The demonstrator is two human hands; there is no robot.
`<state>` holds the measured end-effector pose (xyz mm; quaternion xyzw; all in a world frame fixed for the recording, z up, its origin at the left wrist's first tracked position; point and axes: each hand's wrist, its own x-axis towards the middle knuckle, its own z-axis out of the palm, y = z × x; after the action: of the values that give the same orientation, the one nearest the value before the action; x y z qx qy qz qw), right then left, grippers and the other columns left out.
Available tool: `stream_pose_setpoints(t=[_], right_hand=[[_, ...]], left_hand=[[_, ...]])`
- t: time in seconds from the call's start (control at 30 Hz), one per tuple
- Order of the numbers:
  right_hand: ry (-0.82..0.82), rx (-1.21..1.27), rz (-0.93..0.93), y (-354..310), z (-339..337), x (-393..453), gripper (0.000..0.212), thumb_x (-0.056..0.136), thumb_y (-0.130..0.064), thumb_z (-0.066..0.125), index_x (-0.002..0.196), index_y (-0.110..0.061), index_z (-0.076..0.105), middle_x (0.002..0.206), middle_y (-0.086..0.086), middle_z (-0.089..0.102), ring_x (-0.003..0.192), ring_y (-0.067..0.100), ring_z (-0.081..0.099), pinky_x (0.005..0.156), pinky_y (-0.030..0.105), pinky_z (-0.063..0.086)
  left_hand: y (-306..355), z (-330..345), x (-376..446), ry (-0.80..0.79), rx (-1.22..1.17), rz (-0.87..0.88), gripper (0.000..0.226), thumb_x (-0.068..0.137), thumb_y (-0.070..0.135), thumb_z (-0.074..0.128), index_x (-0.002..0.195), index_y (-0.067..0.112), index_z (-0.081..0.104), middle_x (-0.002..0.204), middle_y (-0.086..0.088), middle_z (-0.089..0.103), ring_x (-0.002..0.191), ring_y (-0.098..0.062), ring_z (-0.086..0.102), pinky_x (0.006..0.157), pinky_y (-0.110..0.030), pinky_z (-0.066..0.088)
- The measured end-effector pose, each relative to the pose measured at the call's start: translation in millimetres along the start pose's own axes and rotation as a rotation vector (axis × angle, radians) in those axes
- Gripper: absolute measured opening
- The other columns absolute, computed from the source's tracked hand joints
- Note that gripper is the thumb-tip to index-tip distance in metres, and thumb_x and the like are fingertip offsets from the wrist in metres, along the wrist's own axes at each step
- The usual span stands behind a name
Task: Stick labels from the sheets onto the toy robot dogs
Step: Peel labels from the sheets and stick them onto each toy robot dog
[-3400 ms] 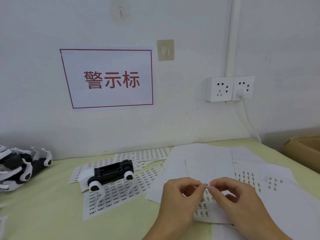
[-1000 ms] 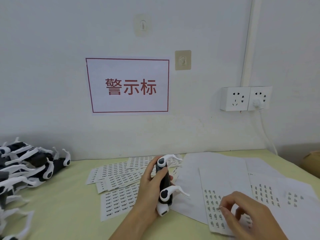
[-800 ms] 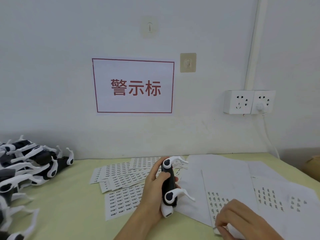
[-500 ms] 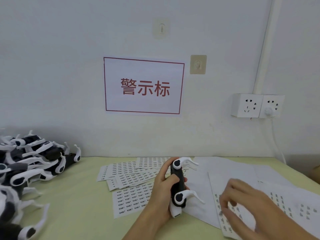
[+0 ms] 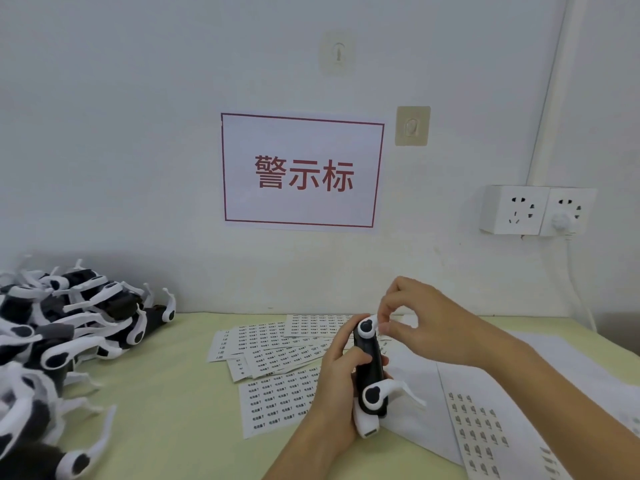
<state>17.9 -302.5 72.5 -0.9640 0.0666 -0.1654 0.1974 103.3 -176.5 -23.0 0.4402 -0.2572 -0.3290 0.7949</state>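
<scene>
My left hand (image 5: 341,375) gripped the toy robot dog (image 5: 370,372) around its black body, fingers curled over the near side and thumb across the front, holding it upright on end just above the pale green table (image 5: 166,393). Its white legs stuck out to the right, one near the top and one near the bottom. My right hand (image 5: 426,327) was at the dog's top end, thumb and forefinger pinched together against the upper white leg joint; whether a label sat between those fingertips I could not tell, as it was too small to make out.

Beneath and to the left of the dog lay the overlapping label sheets (image 5: 277,351), printed in dense rows. To the right, near my right forearm, lay a larger white sheet (image 5: 478,420) with only part of its labels left on it, on top of other white paper.

At the far left of the table was a heap of black-and-white robot dogs (image 5: 59,334), legs tangled. On the wall beyond hung a red-bordered sign (image 5: 303,173), two adhesive hooks (image 5: 412,126), and a double socket (image 5: 536,211) with one plug in it.
</scene>
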Motion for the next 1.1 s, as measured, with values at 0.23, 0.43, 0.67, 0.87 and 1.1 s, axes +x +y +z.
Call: stream_pose_setpoints(t=[0.23, 0.43, 0.67, 0.87, 1.1], right_hand=[[-0.014, -0.026, 0.029, 4.5, 5.8, -2.3, 0.021, 0.090, -0.034, 0.068, 0.070, -0.040, 0.063, 0.097, -0.017, 0.046, 0.101, 0.018, 0.049, 0.094, 0.036, 0.042], [-0.012, -0.062, 0.015, 3.9, 5.4, -3.7, 0.024, 0.090, -0.033, 0.069, 0.068, -0.041, 0.060, 0.098, -0.019, 0.045, 0.101, 0.017, 0.047, 0.091, 0.032, 0.042], [-0.029, -0.130, -0.003, -0.9, 6.9, -5.1, 0.026, 0.089, -0.033, 0.069, 0.068, -0.040, 0.055, 0.099, -0.021, 0.041, 0.104, 0.016, 0.041, 0.091, 0.032, 0.042], [-0.042, -0.152, -0.013, -4.6, 7.6, -5.8, 0.027, 0.090, -0.031, 0.068, 0.069, -0.040, 0.054, 0.101, -0.019, 0.040, 0.104, 0.017, 0.038, 0.088, 0.030, 0.040], [-0.041, -0.195, -0.043, -5.3, 7.5, -5.7, 0.025, 0.091, -0.033, 0.067, 0.071, -0.042, 0.054, 0.099, -0.020, 0.038, 0.103, 0.018, 0.042, 0.092, 0.032, 0.041]], left_hand=[[-3.0, -0.8, 3.9, -0.037, -0.042, -0.004, 0.062, 0.065, 0.006, 0.049, 0.121, 0.023, 0.068, 0.103, -0.014, 0.067, 0.082, -0.025, 0.063, 0.070, -0.035, 0.052], [-4.6, -0.1, 4.9, -0.029, -0.050, -0.013, 0.065, 0.062, 0.005, 0.049, 0.118, 0.027, 0.072, 0.111, -0.015, 0.070, 0.090, -0.029, 0.068, 0.072, -0.036, 0.053], [-1.9, 0.9, 2.5, -0.005, -0.050, -0.024, 0.062, 0.082, -0.008, 0.036, 0.117, 0.031, 0.069, 0.109, -0.017, 0.073, 0.087, -0.029, 0.069, 0.070, -0.034, 0.056], [-0.6, 1.7, 1.8, -0.014, -0.071, -0.034, 0.055, 0.081, -0.009, 0.036, 0.110, 0.022, 0.071, 0.098, -0.018, 0.071, 0.081, -0.029, 0.067, 0.069, -0.035, 0.052], [0.0, 1.8, 1.3, -0.008, -0.072, -0.046, 0.056, 0.081, -0.009, 0.037, 0.112, 0.022, 0.071, 0.099, -0.018, 0.071, 0.082, -0.028, 0.068, 0.069, -0.034, 0.053]])
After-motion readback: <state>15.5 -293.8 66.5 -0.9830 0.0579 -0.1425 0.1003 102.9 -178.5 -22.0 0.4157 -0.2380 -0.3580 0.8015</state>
